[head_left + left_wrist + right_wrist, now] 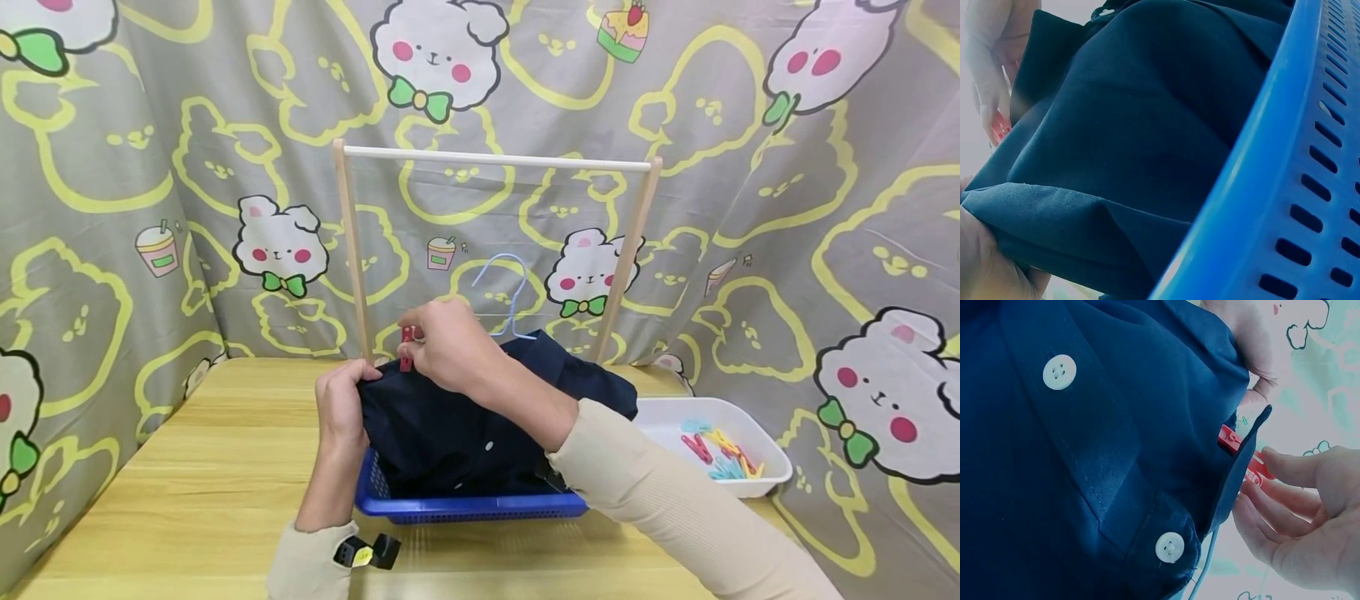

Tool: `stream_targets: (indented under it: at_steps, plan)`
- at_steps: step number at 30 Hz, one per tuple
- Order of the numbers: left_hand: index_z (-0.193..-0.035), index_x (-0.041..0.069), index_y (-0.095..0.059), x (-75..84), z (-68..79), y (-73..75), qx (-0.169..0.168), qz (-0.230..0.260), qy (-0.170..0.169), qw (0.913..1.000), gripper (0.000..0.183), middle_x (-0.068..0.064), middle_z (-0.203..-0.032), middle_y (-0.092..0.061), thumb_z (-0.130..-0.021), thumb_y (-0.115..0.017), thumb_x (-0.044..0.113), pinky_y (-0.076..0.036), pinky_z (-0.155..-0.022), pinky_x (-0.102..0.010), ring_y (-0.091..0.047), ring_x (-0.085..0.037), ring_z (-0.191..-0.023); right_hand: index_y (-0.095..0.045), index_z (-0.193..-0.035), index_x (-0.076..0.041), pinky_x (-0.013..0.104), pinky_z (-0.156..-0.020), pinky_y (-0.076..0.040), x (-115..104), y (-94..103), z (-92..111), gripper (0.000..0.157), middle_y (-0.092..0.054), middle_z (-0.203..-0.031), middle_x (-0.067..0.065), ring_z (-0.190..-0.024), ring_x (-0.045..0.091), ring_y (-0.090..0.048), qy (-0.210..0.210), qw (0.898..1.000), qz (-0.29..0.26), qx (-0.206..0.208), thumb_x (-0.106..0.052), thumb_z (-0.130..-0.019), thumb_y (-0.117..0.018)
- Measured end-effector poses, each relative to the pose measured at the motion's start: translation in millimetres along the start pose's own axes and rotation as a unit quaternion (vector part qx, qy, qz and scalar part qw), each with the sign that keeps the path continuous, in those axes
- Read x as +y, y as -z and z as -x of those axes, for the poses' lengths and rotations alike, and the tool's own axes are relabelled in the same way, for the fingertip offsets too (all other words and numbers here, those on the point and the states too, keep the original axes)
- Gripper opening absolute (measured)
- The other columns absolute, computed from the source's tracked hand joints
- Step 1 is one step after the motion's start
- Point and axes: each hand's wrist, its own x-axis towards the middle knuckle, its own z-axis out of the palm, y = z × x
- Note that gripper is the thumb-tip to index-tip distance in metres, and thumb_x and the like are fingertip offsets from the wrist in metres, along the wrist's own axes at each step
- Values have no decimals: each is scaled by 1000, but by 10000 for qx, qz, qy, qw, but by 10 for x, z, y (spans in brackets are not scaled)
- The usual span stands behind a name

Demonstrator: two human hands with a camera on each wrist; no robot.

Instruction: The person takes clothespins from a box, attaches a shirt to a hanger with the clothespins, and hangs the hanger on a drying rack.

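Observation:
A dark navy button-up shirt (pixel 450 425) lies bunched over the blue basket (pixel 480 507), and the hook of a light blue hanger (pixel 517 292) rises from its collar area. My left hand (pixel 342 404) grips the shirt's left edge, with the cloth between thumb and fingers. Beside it my right hand (pixel 453 346) pinches a red clothespin (pixel 406 350) at the shirt's upper edge. In the right wrist view the clothespin (pixel 1229 437) sits against the cloth behind the collar (pixel 1235 475), partly hidden by it. White buttons (pixel 1170 547) show on the shirt front.
A wooden rack with a white crossbar (pixel 495 157) stands behind the basket. To the right, a white tray (pixel 780 467) holds several red, yellow and blue clothespins (pixel 731 462). A patterned curtain (pixel 465 192) surrounds the wood-grain table (pixel 210 483).

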Motion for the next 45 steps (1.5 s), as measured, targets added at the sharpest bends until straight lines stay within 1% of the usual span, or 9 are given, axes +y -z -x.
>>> stream_targets:
  at_steps: [3,7,17,22,29,35,42,45]
  plan:
    - [-51,13,-63,-1,-3,-1,-20,39,6,10000,33,7,-55,-58,-81,-58,-2,-51,-59,-25,-55,-13,-60,-76,-117,-10,31,-79,-59,-2,11,12,26,-78,-103,6,-92,19,-73,-24,10000,-56,0,-16,-92,-74]
    - [-51,13,-62,0,-2,-5,-35,50,2,10000,33,7,-55,-57,-81,-57,-2,-51,-58,-25,-55,-13,-60,-75,-120,-11,31,-80,-58,3,24,17,28,-78,-103,6,-93,18,-73,-88,9999,-50,-22,-18,-93,-74]
    - [-52,13,-62,8,13,-10,-41,113,29,9999,33,7,-55,-57,-81,-57,-2,-50,-57,-26,-54,-13,-59,-76,-118,-13,28,-72,-54,31,34,44,25,-77,-99,5,-86,16,-70,-106,9999,-17,30,-21,-95,-72]
    - [-53,13,-64,9,17,-7,-11,102,49,9999,32,7,-55,-57,-81,-57,-2,-51,-57,-26,-55,-13,-59,-75,-119,-13,27,-71,-54,39,49,69,26,-77,-97,4,-86,16,-69,-139,9998,-66,90,-24,-96,-71]
    - [-54,14,-67,19,13,-2,72,-4,31,10000,31,8,-57,-60,-79,-58,-2,-50,-56,-25,-56,-12,-59,-76,-118,-13,26,-65,-52,58,104,124,26,-75,-88,0,-77,13,-67,-310,9989,-236,270,-26,-97,-69]
    - [-54,13,-67,14,2,12,114,-50,-12,9999,31,8,-57,-60,-79,-57,-2,-50,-56,-26,-56,-13,-59,-76,-114,-14,28,-69,-54,117,170,194,22,-75,-88,-1,-79,13,-66,-439,9975,-307,471,-25,-97,-68]
    - [-52,14,-66,-4,-18,31,196,-44,29,9998,31,7,-56,-59,-78,-58,0,-51,-56,-26,-56,-13,-58,-77,-113,-14,29,-71,-55,192,221,259,21,-75,-87,-2,-79,13,-66,-437,9960,-328,713,-24,-98,-68]
    - [-50,14,-65,-2,-27,38,227,-23,31,9997,32,7,-55,-58,-77,-58,0,-50,-55,-26,-55,-13,-56,-77,-113,-14,29,-68,-54,231,245,288,20,-74,-82,-3,-76,12,-65,-425,9948,-409,831,-23,-98,-67]
